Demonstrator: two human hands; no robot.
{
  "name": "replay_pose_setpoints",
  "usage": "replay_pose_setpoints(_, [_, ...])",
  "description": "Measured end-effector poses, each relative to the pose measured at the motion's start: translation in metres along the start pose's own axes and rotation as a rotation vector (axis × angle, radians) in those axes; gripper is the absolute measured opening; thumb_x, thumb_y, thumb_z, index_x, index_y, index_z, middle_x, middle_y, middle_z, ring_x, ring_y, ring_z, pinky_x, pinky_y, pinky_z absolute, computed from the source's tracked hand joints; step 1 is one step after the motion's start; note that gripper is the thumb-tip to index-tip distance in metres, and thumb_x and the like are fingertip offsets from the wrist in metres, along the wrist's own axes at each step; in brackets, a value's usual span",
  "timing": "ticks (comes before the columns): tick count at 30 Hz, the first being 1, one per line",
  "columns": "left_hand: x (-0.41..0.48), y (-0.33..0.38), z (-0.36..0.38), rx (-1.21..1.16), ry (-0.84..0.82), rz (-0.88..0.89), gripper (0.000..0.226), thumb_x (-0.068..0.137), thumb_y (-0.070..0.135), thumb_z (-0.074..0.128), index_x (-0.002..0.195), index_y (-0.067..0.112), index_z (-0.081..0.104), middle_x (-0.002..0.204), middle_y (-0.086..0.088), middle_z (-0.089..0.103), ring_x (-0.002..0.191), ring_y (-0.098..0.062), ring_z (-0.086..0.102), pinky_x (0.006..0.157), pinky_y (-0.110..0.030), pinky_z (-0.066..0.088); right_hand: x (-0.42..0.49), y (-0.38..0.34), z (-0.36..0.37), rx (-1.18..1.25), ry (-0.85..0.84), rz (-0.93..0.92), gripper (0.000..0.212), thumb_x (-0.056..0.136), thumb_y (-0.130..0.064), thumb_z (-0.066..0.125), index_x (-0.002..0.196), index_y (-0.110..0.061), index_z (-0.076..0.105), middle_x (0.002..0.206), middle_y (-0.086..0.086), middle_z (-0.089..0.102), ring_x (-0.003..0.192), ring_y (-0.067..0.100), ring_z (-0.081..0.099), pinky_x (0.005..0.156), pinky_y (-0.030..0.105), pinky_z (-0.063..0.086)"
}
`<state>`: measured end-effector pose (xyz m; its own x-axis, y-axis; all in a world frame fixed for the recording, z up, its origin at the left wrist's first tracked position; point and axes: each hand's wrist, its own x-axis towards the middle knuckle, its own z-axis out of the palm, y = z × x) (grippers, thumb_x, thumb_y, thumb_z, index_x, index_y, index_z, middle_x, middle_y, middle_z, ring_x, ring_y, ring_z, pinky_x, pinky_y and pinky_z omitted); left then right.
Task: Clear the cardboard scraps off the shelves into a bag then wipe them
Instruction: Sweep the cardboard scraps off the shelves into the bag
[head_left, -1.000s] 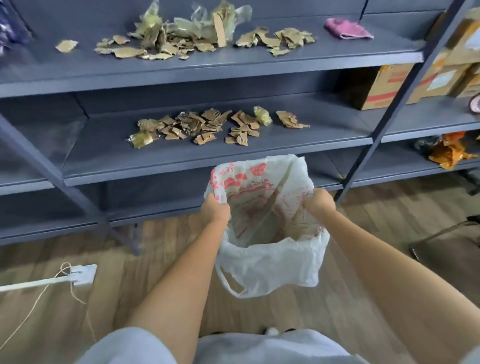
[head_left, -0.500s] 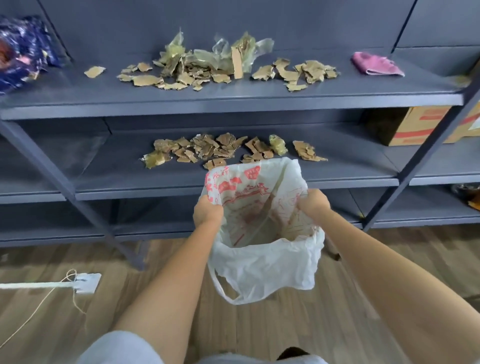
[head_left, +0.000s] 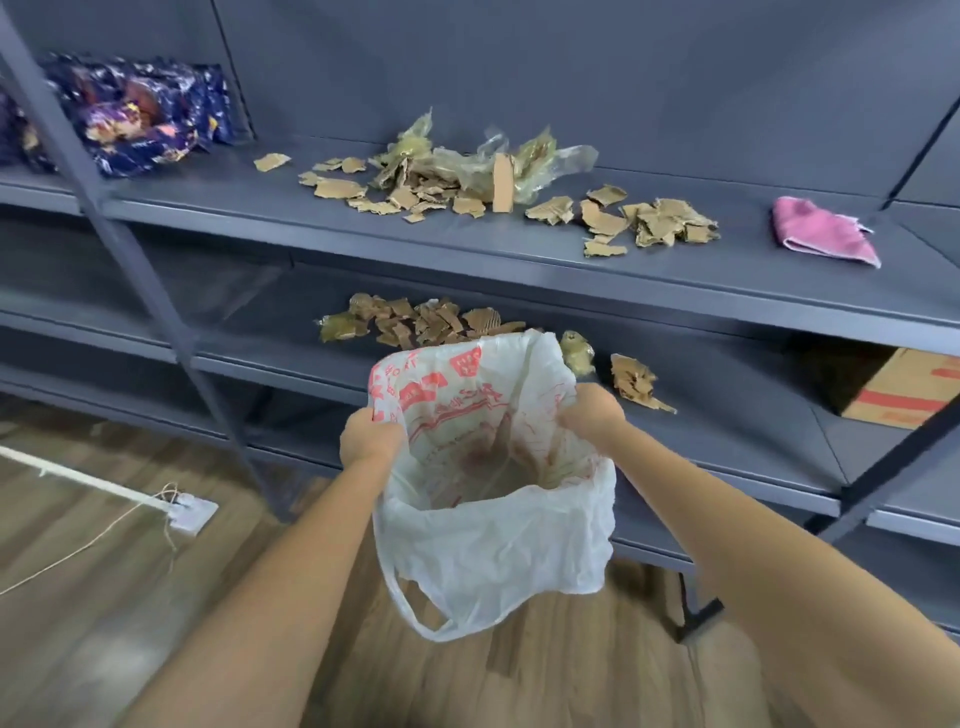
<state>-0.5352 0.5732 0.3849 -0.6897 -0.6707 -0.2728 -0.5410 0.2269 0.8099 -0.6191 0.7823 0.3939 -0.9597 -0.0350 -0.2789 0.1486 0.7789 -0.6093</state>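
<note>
As our left hand (head_left: 370, 434) and right hand (head_left: 592, 413) grip the rim of the bag (head_left: 493, 540), its mouth gapes before the lower shelf (head_left: 727, 431). We list scraps (head_left: 421, 325) there and more on the upper shelf (head_left: 234, 208), near a cloth (head_left: 823, 239).

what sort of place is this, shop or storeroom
Most likely a storeroom or stockroom: long grey metal shelves, a cardboard box on a lower shelf at the right, and blue wrapped packs on an upper one at the left.
</note>
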Motion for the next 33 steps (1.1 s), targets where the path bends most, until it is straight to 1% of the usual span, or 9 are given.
replay_pose_setpoints(3, [-0.021,0.002,0.002,-0.151,0.055,-0.057,0.033,0.084,-0.007,0.042,0.114,-0.013,0.054,0.100,-0.027,0.060,0.070,-0.023,0.046,0.069,-0.034,0.044,0.004,-0.004,-0.017,-0.094,-0.034,-0.103,0.010,0.094,-0.012,0.047,0.085,-0.015,0.043,0.068,-0.003,0.039,0.059,0.010,0.040,0.048,0.018,0.033])
replay_pose_setpoints(6, [-0.040,0.009,0.003,-0.328,0.095,-0.100,0.035,0.082,-0.011,0.040,0.113,-0.012,0.054,0.074,-0.012,0.051,0.072,-0.022,0.043,0.070,-0.029,0.035,0.010,-0.012,-0.034,-0.139,-0.061,-0.153,0.021,0.093,-0.011,0.049,0.074,-0.017,0.043,0.068,0.000,0.041,0.058,0.011,0.042,0.047,0.018,0.033])
replay_pose_setpoints(8, [-0.050,0.016,0.003,-0.427,0.108,-0.134,0.022,0.081,-0.013,0.039,0.093,-0.005,0.055,0.068,-0.004,0.043,0.076,-0.024,0.044,0.065,-0.027,0.036,0.014,-0.019,-0.045,-0.178,-0.061,-0.200,0.012,0.091,-0.011,0.053,0.080,-0.014,0.047,0.070,0.001,0.044,0.062,0.013,0.046,0.050,0.018,0.035])
replay_pose_setpoints(11, [-0.055,0.027,0.003,-0.541,0.136,-0.157,0.016,0.077,-0.013,0.041,0.070,0.002,0.043,0.072,-0.006,0.040,0.077,-0.024,0.039,0.060,-0.026,0.032,0.021,-0.032,-0.060,-0.213,-0.041,-0.275,0.025,0.088,-0.012,0.057,0.070,-0.018,0.042,0.072,-0.002,0.044,0.073,0.018,0.049,0.051,0.020,0.033])
replay_pose_setpoints(15, [-0.055,0.037,0.005,-0.693,0.135,-0.153,0.027,0.072,-0.015,0.042,0.061,0.009,0.037,0.069,-0.005,0.037,0.077,-0.023,0.038,0.059,-0.026,0.030,0.031,-0.046,-0.075,-0.271,-0.026,-0.337,0.031,0.085,-0.015,0.063,0.064,-0.020,0.040,0.074,0.000,0.047,0.074,0.019,0.048,0.048,0.021,0.029])
replay_pose_setpoints(20, [-0.063,0.043,0.007,-0.743,0.126,-0.141,0.027,0.075,-0.011,0.047,0.062,0.012,0.048,0.067,-0.003,0.047,0.064,-0.020,0.046,0.059,-0.025,0.039,0.041,-0.055,-0.083,-0.351,0.004,-0.437,0.016,0.084,-0.017,0.066,0.094,-0.008,0.058,0.091,0.005,0.054,0.082,0.021,0.050,0.058,0.024,0.036])
replay_pose_setpoints(28, [-0.069,0.056,0.010,-0.804,0.272,-0.170,0.030,0.077,-0.013,0.045,0.061,0.012,0.046,0.064,-0.003,0.044,0.057,-0.017,0.042,0.054,-0.022,0.037,0.066,-0.075,-0.081,-0.451,-0.021,-0.599,0.016,0.084,-0.018,0.065,0.092,-0.008,0.056,0.088,0.004,0.053,0.083,0.022,0.050,0.067,0.030,0.040])
replay_pose_setpoints(30, [-0.070,0.059,0.012,-0.825,0.326,-0.195,0.029,0.076,-0.013,0.044,0.061,0.012,0.045,0.065,-0.003,0.042,0.057,-0.017,0.041,0.054,-0.023,0.036,0.072,-0.081,-0.080,-0.479,-0.025,-0.661,0.013,0.085,-0.017,0.061,0.079,-0.008,0.053,0.077,0.003,0.052,0.080,0.023,0.050,0.059,0.028,0.040])
replay_pose_setpoints(33, [-0.072,0.062,0.016,-0.843,0.360,-0.203,0.023,0.072,-0.013,0.041,0.065,0.009,0.044,0.066,-0.004,0.041,0.059,-0.020,0.041,0.056,-0.027,0.036,0.080,-0.083,-0.084,-0.511,-0.032,-0.749,0.035,0.085,-0.017,0.058,0.060,-0.016,0.034,0.064,-0.002,0.039,0.073,0.023,0.045,0.046,0.026,0.026])
